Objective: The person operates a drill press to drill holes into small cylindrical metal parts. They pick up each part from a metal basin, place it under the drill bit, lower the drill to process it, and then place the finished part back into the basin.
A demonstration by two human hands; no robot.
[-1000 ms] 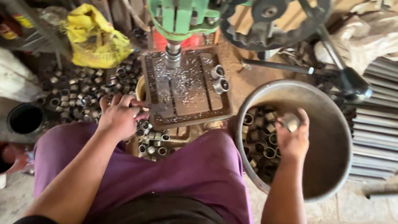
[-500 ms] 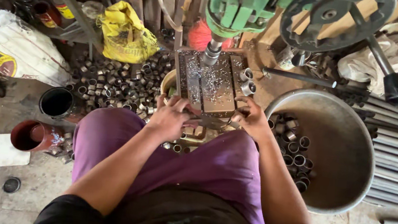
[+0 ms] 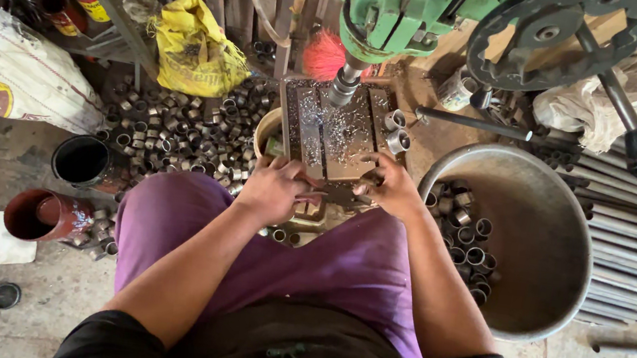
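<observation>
I sit at a green drill press (image 3: 392, 6) whose chuck (image 3: 344, 85) hangs over a small metal table (image 3: 337, 129) strewn with shavings. My left hand (image 3: 277, 190) is closed at the table's front edge, where a thin metal lever (image 3: 315, 196) sticks out from its fingers. At the table's front right corner my right hand (image 3: 392, 184) pinches a short metal ring (image 3: 371, 182). Two similar rings (image 3: 397, 130) lie on the table's right side.
A big steel basin (image 3: 567, 201) with several rings (image 3: 466, 229) stands to my right. A heap of rings (image 3: 178, 133) covers the floor at left, near a black can (image 3: 82, 160), a red can (image 3: 43, 216), a yellow bag (image 3: 196, 51) and a white sack (image 3: 7, 76). Metal rods (image 3: 636, 234) lie far right.
My right hand left the basin with a ring and came to the table's front edge. My left hand stayed at the table front. The view shifted left.
</observation>
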